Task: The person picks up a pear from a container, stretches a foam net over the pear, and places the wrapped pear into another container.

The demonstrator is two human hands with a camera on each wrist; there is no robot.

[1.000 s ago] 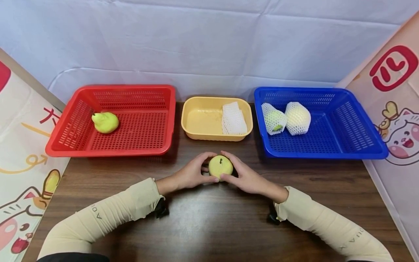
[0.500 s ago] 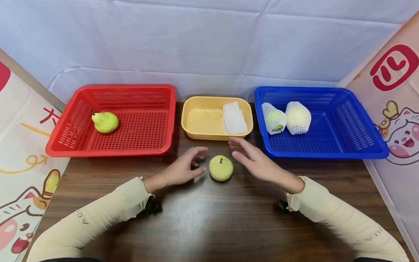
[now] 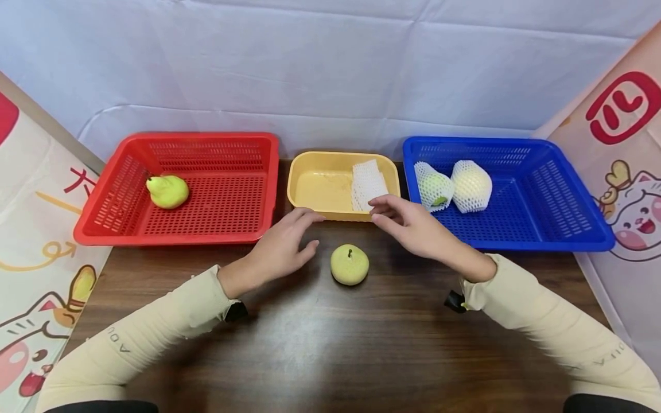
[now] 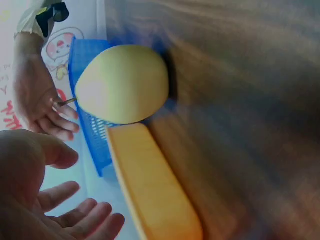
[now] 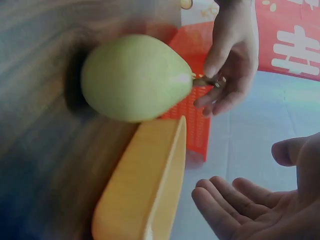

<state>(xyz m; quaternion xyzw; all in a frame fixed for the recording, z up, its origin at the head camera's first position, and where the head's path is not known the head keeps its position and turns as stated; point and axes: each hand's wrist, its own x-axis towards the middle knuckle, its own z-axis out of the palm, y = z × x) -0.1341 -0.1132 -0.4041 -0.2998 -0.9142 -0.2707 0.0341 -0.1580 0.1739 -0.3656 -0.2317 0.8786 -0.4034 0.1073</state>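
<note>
A round yellow-green pear (image 3: 349,265) with a short dark stem stands on the table between the two hands, touched by neither. To its upper left, my left hand (image 3: 281,244) hovers with loosely bent fingers near the front of the yellow tray (image 3: 330,215). My right hand (image 3: 415,226) is over the tray's front right corner, its fingertips close to the white foam net (image 3: 368,184) lying inside; whether they touch it I cannot tell. Both wrist views show the pear large, with the left hand's fingers (image 4: 77,217) and the right hand's fingers (image 5: 230,205) holding nothing.
At the left is a red basket (image 3: 206,238) with one bare pear (image 3: 168,192) in it. A blue basket (image 3: 547,244) at the right holds two net-wrapped fruits, a greenish one (image 3: 434,186) and a pale one (image 3: 472,186). A cloth backdrop (image 3: 310,69) rises behind.
Both hands have let go of the round pear and moved apart. They have gone forward toward the yellow tray, while the pear stays on the table.
</note>
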